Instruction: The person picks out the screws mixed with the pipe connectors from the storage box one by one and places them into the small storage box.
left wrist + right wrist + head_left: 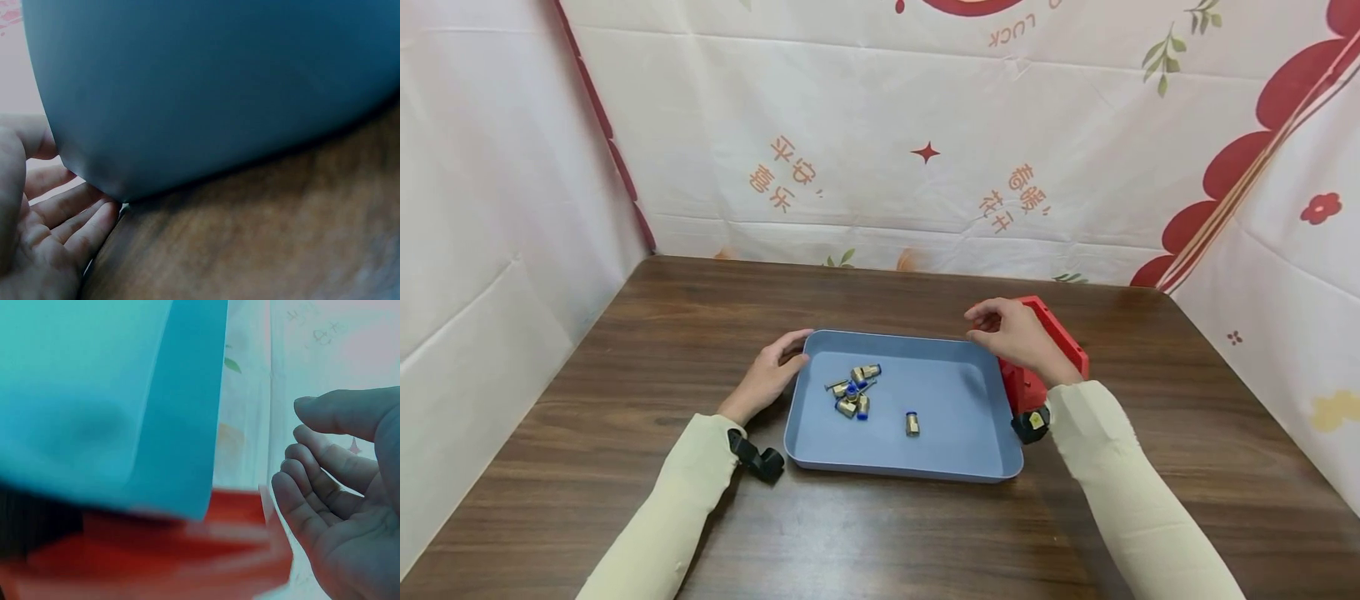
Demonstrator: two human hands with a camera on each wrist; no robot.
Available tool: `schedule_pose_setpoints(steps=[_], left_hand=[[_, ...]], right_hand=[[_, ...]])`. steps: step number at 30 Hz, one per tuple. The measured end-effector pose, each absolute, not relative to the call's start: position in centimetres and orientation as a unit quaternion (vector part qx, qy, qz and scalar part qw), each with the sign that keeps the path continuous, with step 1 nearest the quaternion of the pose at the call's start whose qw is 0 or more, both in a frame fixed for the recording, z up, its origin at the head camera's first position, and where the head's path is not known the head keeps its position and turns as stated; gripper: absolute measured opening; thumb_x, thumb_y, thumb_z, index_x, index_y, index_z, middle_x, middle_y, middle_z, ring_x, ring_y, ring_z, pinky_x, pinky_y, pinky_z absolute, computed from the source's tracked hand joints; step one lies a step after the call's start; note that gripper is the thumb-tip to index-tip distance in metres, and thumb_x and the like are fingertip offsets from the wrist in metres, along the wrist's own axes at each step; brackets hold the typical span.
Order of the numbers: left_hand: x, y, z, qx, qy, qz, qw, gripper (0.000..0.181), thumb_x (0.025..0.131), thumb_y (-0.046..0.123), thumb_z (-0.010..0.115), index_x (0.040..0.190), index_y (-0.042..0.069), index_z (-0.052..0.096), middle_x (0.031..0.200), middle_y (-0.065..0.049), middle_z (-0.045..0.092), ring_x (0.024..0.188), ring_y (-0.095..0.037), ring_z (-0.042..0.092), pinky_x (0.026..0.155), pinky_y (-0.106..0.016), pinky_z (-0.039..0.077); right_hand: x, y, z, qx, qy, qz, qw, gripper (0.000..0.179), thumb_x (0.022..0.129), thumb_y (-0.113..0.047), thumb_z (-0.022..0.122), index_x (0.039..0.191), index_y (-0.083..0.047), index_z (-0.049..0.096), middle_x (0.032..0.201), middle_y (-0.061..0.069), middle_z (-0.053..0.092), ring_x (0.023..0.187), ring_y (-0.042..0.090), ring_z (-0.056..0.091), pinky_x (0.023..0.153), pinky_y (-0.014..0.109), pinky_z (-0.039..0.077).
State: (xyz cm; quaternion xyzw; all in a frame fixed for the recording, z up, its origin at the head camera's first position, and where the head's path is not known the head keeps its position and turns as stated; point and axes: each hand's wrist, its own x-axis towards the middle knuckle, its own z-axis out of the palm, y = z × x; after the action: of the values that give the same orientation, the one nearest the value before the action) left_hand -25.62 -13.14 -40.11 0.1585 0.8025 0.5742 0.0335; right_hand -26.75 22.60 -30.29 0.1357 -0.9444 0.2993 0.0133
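Note:
A shallow blue-grey tray point(951, 400) lies on the table. Toward its left side is a small pile of brass push-in fittings point(862, 406) with blue collars, mixed with a few screws point(837, 384). One brass fitting point(912, 424) stands apart near the front middle. My left hand point(767, 375) touches the tray's left edge, its fingers fairly straight along the outer wall point(187, 112). Above the tray's far right corner hovers my right hand point(1018, 337), fingers loosely bent with nothing between them. Under that hand, a red plastic bin point(1056, 333) is partly hidden.
The red bin point(187, 550) stands close against the tray's right side. A brown wooden table point(880, 533) extends around both. White printed cloth point(880, 142) hangs behind the table and at its sides. Each wrist wears a black camera mount point(756, 458).

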Motion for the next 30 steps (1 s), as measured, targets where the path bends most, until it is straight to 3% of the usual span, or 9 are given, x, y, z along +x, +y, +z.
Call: schedule_pose_setpoints(steps=[16,30], left_hand=[[-25.8,-13.3,-40.2,0.156,0.801,0.577,0.032,0.044,0.100,0.012,0.047,0.143,0.005,0.040,0.142,-0.023,0.046,0.131,-0.037,0.043,0.109,-0.052,0.033],[-25.9,-13.4,-40.3,0.155,0.806,0.571,0.029,0.045,0.100,0.013,0.047,0.143,0.006,0.041,0.142,-0.023,0.046,0.131,-0.036,0.043,0.109,-0.052,0.034]], right_hand=[[-27.2,19.4,-32.2,0.158,-0.934,0.320,0.001,0.038,0.080,-0.008,0.073,0.116,0.002,0.063,0.111,0.019,0.064,0.092,0.027,0.059,0.086,0.041,0.053],[-27.1,16.6,-33.9,0.189,-0.926,0.326,-0.028,0.037,0.077,-0.008,0.076,0.111,0.001,0.066,0.106,0.017,0.065,0.088,0.024,0.057,0.081,0.034,0.053]])
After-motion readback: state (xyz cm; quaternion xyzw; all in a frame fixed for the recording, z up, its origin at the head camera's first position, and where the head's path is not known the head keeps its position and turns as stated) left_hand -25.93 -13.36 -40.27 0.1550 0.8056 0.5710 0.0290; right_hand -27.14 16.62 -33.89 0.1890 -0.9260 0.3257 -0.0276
